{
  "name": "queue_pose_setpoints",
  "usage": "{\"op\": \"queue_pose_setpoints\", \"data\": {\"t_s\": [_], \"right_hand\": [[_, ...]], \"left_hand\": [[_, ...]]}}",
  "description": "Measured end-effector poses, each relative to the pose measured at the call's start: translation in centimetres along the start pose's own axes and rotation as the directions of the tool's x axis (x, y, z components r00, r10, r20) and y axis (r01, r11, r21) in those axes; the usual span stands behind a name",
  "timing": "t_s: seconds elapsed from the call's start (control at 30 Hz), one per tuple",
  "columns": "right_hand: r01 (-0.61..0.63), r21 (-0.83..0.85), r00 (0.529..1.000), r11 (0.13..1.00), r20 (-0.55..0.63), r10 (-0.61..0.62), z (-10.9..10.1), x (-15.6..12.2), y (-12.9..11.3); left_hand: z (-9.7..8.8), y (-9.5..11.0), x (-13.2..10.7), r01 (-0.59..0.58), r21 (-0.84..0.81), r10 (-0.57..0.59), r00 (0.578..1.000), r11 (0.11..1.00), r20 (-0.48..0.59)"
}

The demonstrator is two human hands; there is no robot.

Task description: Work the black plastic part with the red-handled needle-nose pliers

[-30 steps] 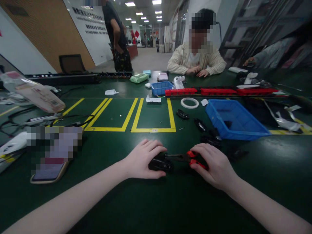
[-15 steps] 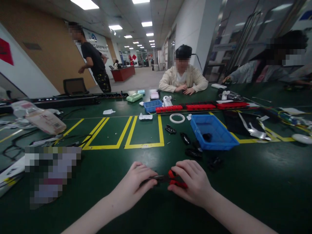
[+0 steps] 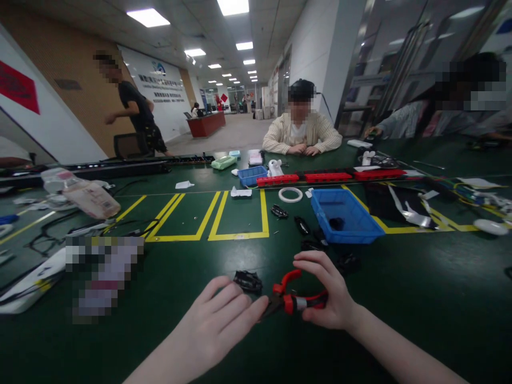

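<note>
My right hand (image 3: 326, 296) grips red-handled pliers (image 3: 294, 298) just above the green table (image 3: 256, 346), handles spread apart, jaws pointing left. My left hand (image 3: 220, 322) lies beside the jaws with fingers stretched out and close together, its fingertips touching the jaw end. A small black plastic part (image 3: 248, 281) lies on the table just beyond my left fingers, free of both hands. Several more black parts (image 3: 304, 226) lie further out, next to a blue bin (image 3: 344, 216).
Yellow tape boxes (image 3: 224, 218) mark the table ahead. A white tape ring (image 3: 290, 194), a small blue tray (image 3: 251, 175) and red strips (image 3: 328, 176) lie beyond. Cables and packets (image 3: 86, 197) crowd the left. A person sits opposite, another at right, one stands at back left.
My left hand has let go of the black part, which now lies on the table. The pliers' handles have spread open in my right hand. The camera has tilted up.
</note>
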State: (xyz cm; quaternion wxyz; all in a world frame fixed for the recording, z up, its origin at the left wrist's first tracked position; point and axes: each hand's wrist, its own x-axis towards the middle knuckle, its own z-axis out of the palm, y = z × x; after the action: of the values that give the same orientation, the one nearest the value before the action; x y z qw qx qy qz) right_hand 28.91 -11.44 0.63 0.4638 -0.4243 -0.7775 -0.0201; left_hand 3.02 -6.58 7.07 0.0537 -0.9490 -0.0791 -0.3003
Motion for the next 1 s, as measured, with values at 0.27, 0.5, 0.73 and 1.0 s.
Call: {"op": "queue_pose_setpoints", "data": {"t_s": [0.27,0.5,0.73,1.0], "right_hand": [[-0.277,0.253,0.919,0.927,0.353,0.178,0.2,0.5,-0.8],[-0.382,0.015,0.792,0.924,0.521,0.319,-1.7,-1.9,-2.3],[-0.299,-0.016,0.814,0.954,0.517,0.263,-2.2,-3.2,-2.2],[-0.308,-0.4,0.913,0.863,0.131,0.387,-2.9,-2.5,2.6]], "left_hand": [[0.5,-1.6,-1.7,-0.053,0.012,0.053,0.998,0.999,-0.042],[2.2,-0.1,-3.1,-0.083,0.013,0.082,0.995,0.996,0.063],[4.4,0.1,-4.6,-0.093,-0.108,0.102,0.992,0.99,0.078],[4.1,-0.7,-5.2,-0.029,-0.12,0.045,0.99,0.992,0.133]]}}
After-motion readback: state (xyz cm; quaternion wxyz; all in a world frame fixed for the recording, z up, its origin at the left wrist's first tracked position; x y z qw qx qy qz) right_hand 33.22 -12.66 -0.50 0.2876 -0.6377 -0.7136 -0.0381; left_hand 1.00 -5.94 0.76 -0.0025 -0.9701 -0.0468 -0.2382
